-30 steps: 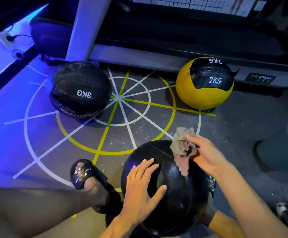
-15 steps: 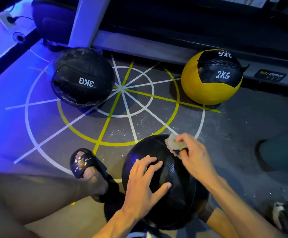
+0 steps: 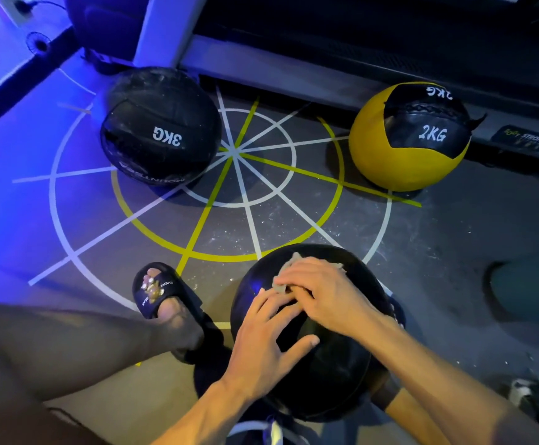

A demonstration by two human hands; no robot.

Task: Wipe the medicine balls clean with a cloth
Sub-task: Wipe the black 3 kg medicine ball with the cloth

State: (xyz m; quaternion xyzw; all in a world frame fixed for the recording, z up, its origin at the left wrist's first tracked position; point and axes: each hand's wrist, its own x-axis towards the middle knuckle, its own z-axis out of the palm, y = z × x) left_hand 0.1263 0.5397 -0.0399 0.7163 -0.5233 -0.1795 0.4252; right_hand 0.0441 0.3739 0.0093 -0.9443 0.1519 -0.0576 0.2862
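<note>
A black medicine ball (image 3: 335, 374) sits on the floor between my legs. My left hand (image 3: 268, 342) rests flat on its near left side with fingers spread. My right hand (image 3: 322, 297) presses a pale crumpled cloth (image 3: 295, 263) onto the top of the ball; most of the cloth is hidden under the palm. A black ball marked 3KG (image 3: 160, 126) lies at the far left. A yellow and black ball marked 2KG (image 3: 411, 136) lies at the far right.
White and yellow lines (image 3: 234, 152) form a wheel pattern on the grey floor. My left foot in a black slide sandal (image 3: 157, 292) is beside the near ball. A grey machine base (image 3: 293, 78) runs along the back. A teal bucket (image 3: 531, 290) stands at right.
My right hand lowered the cloth from held up above the ball onto its top and slid left toward my left hand. The view tilted further down.
</note>
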